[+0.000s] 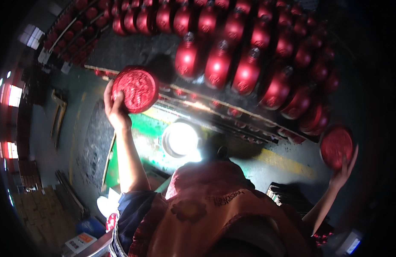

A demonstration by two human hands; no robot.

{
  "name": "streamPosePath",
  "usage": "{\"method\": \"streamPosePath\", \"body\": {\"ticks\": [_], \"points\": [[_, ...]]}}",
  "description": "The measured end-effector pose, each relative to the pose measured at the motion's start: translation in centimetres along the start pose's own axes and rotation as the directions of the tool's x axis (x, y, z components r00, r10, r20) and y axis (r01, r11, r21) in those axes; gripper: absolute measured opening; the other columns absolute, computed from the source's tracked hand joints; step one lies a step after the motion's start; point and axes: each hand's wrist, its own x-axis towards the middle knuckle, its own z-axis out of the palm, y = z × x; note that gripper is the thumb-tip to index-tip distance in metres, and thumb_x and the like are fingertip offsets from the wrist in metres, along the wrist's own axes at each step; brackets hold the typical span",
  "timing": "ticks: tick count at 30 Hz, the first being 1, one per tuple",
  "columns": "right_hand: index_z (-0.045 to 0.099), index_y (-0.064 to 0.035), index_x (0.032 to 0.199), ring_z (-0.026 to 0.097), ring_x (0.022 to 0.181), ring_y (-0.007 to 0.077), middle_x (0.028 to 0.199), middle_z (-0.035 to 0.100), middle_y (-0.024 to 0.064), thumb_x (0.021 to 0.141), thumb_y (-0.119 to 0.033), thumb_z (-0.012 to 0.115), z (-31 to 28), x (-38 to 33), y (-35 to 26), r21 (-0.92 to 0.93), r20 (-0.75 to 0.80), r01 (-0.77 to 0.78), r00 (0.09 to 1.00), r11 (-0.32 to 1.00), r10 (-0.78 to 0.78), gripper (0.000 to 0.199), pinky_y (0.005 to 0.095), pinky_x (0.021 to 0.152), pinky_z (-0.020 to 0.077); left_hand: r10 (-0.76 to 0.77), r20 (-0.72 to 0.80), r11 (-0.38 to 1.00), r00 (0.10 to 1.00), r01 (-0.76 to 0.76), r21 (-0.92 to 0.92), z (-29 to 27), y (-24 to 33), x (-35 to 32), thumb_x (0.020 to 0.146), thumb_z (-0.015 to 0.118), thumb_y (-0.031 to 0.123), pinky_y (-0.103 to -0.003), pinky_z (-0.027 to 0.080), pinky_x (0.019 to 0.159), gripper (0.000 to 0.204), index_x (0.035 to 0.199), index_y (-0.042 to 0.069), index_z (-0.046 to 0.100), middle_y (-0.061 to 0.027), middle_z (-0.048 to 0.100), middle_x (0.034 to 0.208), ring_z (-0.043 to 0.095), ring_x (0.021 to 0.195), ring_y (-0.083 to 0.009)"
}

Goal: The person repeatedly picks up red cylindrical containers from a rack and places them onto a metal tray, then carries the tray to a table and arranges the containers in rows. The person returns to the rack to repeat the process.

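Nearest the camera, an orange apron is being worn with a dark sleeve, on the near side of the dark tabletop. At the left part of the tabletop's near edge, a round red piece with a raised, patterned face is being held by the left hand; the hand is being kept partly curled, the piece's lower-left rim being gripped. Whether the tabletop is being touched by this piece cannot be told. Just off the tabletop's right end, a second red piece is being held by the right hand, half open, its fingers being stretched along the outer rim. Rows of glossy red bottles with dark necks are being borne by the tabletop, and smaller-looking red pieces are being kept beneath it. On the tabletop's near side, a green surface and a round, bright object are being washed out by glare, and to their right a yellow floor stripe is being lit.
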Motion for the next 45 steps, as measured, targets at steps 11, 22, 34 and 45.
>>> {"method": "streamPosePath", "body": {"ticks": [11,22,34,45], "points": [[0.031,-0.0028,0.151,0.046,0.131,0.0343,0.15,0.038,0.0187,0.098,-0.034,0.057,27.9,-23.9,10.4,-0.146,0.929,-0.865,0.047,-0.48,-0.366,0.067,0.0418,0.1,0.0509,-0.618,0.422,-0.141,0.664,0.434,-0.89,-18.1,-12.9,-19.8,0.089,0.063,0.046,-0.053,0.053,0.092,0.064,0.14,0.011,0.048,-0.0212,0.047,0.14,0.053,0.122,-0.0361],[0.052,-0.0077,0.136,0.064,0.106,0.0284,0.126,0.061,0.0158,0.097,-0.036,0.056,51.1,-35.9,9.9,0.138,0.973,-0.973,0.168,-0.182,-0.158,0.049,0.0373,0.086,0.0582,-0.478,0.511,-0.454,0.715,0.297,-0.84,-21.2,-15.7,-19.0,0.079,0.073,0.045,-0.046,0.053,0.087,0.072,0.139,0.012,0.05,-0.0209,0.044,0.141,0.051,0.12,-0.0328],[0.054,-0.0068,0.12,0.052,0.091,0.0274,0.112,0.052,0.0095,0.098,-0.045,0.048,45.4,-33.7,7.6,-0.567,0.819,-0.684,-0.525,-0.459,-0.23,0.044,0.0388,0.058,0.0453,-0.008,0.549,-0.588,0.835,0.441,-0.678,-16.1,-6.5,-26.3,0.092,0.062,0.048,-0.046,0.056,0.086,0.065,0.142,0.008,0.047,-0.0228,0.052,0.133,0.059,0.111,-0.0359],[0.028,-0.0087,0.153,0.041,0.13,0.0392,0.153,0.03,0.0195,0.095,-0.042,0.059,23.2,-42.3,10.1,-0.894,0.445,-0.33,-0.737,-0.304,-0.509,0.074,0.0558,0.096,0.0462,-0.518,-0.236,0.448,0.823,0.026,-0.894,-12.8,9.5,-64.4,0.1,0.055,0.027,-0.047,0.044,0.108,0.055,0.149,0.007,0.04,-0.0141,0.05,0.147,0.054,0.129,-0.0306]]}}
